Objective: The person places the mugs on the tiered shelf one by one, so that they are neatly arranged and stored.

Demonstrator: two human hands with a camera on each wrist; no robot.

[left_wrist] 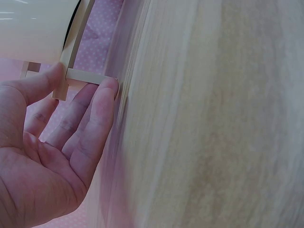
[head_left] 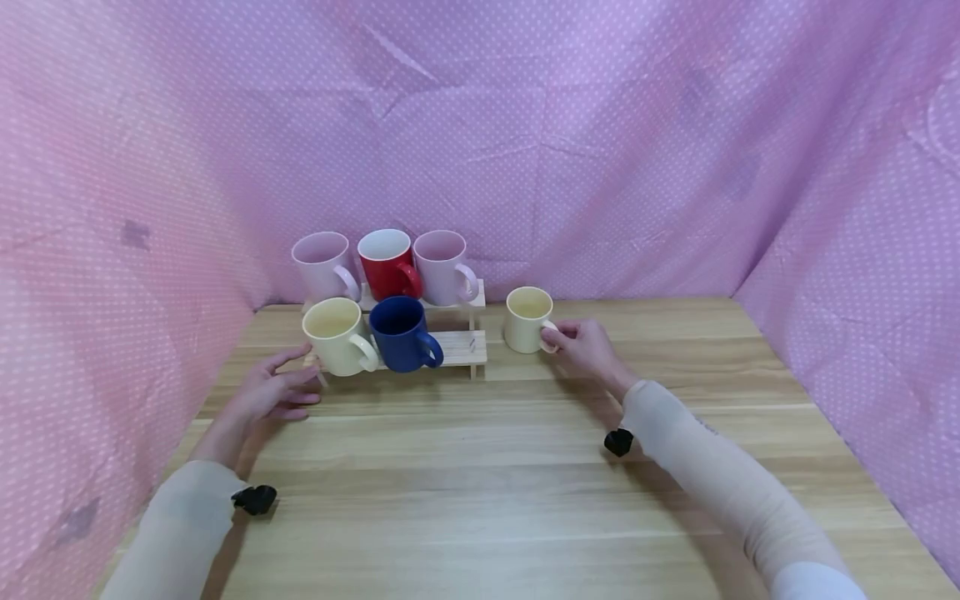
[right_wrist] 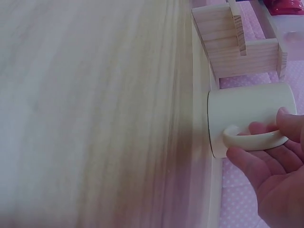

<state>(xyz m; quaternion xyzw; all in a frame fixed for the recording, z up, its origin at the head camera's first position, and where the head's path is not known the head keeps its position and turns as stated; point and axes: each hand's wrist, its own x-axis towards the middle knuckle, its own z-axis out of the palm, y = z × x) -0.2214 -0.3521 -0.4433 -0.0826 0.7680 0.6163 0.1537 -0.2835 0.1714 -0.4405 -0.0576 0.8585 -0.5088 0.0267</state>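
Two cream mugs are in the head view. My right hand (head_left: 588, 348) holds one cream mug (head_left: 525, 323) by its handle (right_wrist: 254, 140); this mug stands upright right of a two-step wooden rack (head_left: 461, 346). My left hand (head_left: 266, 392) grips the left end of the rack's lower step, thumb at the board (left_wrist: 71, 52) and fingers around its leg (left_wrist: 88, 76). On the lower step stand the other cream mug (head_left: 337, 337) and a blue mug (head_left: 401, 342). Behind them, the upper step carries a pale pink mug (head_left: 318, 271), a red mug (head_left: 384, 271) and another pale pink mug (head_left: 442, 271).
The wood-grain tabletop (head_left: 465, 483) extends in front of the rack. Pink polka-dot cloth (head_left: 525, 125) hangs behind and along both sides. A small black clip (head_left: 255, 500) sits at the left wrist, and another black clip (head_left: 618, 442) at the right.
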